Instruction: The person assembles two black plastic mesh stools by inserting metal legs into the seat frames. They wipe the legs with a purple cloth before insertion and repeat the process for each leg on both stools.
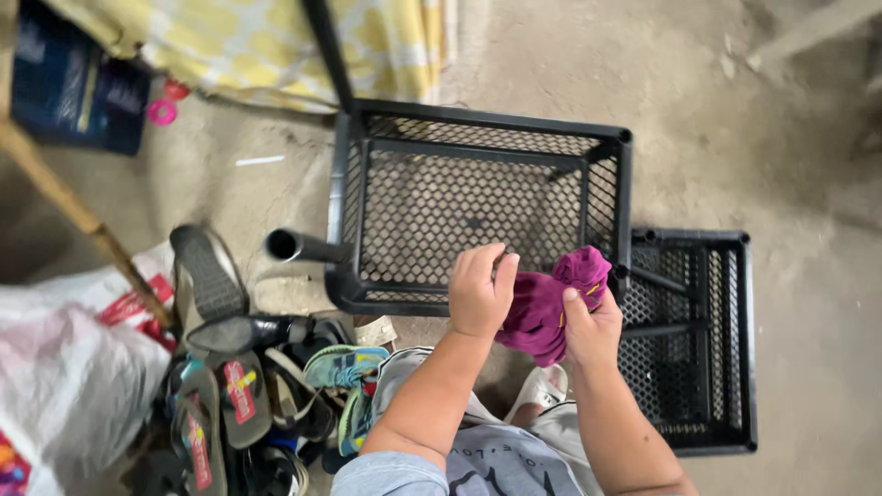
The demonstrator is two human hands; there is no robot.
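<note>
Our left hand (480, 292) and right hand (591, 326) pinch a bunched purple cloth (549, 303) above the black mesh rack (478, 207), keeping it off the floor.

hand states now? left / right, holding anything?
Left hand: closed grip on the purple cloth, fingers curled over its edge.
Right hand: closed grip on the same purple cloth, thumb pressed on top.

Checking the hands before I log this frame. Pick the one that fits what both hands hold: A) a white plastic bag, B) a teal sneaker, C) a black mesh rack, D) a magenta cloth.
D: the left hand and right hand both grip the bunched magenta cloth, held in front of the black mesh rack.
</note>
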